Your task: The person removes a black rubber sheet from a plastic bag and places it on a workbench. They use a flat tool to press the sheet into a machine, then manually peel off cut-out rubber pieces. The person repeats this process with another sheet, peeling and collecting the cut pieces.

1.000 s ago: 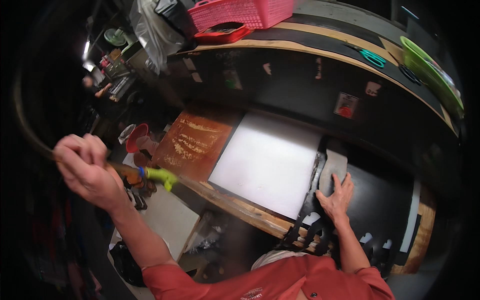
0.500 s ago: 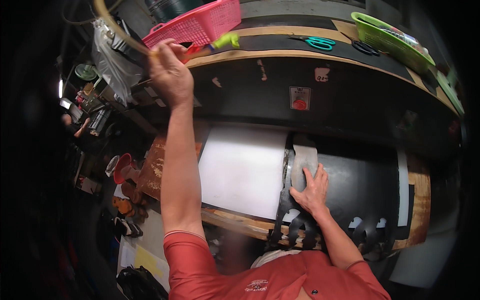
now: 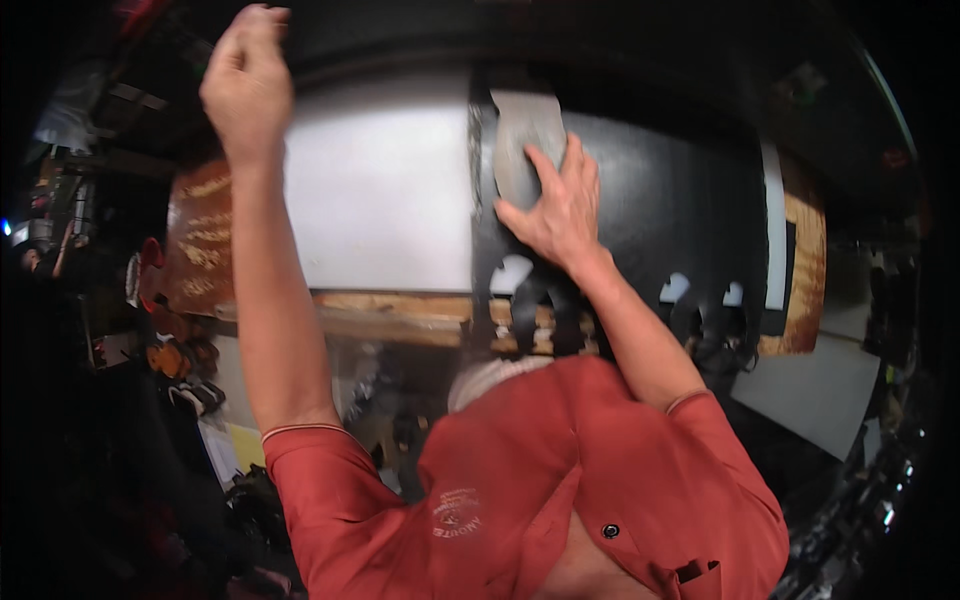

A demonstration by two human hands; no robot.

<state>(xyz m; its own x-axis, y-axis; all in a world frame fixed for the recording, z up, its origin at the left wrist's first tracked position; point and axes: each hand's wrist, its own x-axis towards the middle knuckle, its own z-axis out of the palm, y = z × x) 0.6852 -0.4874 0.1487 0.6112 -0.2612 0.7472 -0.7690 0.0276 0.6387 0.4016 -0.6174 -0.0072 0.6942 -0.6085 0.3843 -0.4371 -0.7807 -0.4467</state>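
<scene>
we're in a dim room, blacked out toward the rim. a long bench (image 3: 400, 312) crosses our view: worn wooden front edge, scuffed reddish-brown board (image 3: 198, 240) on the left end, bare wood (image 3: 806, 285) on the right. dark upright panel (image 3: 650, 50) behind it. pale flat sheet (image 3: 810, 395) past the lower right. we get one small bluish light (image 3: 7, 227) far left; floor's too dark to read.
</scene>
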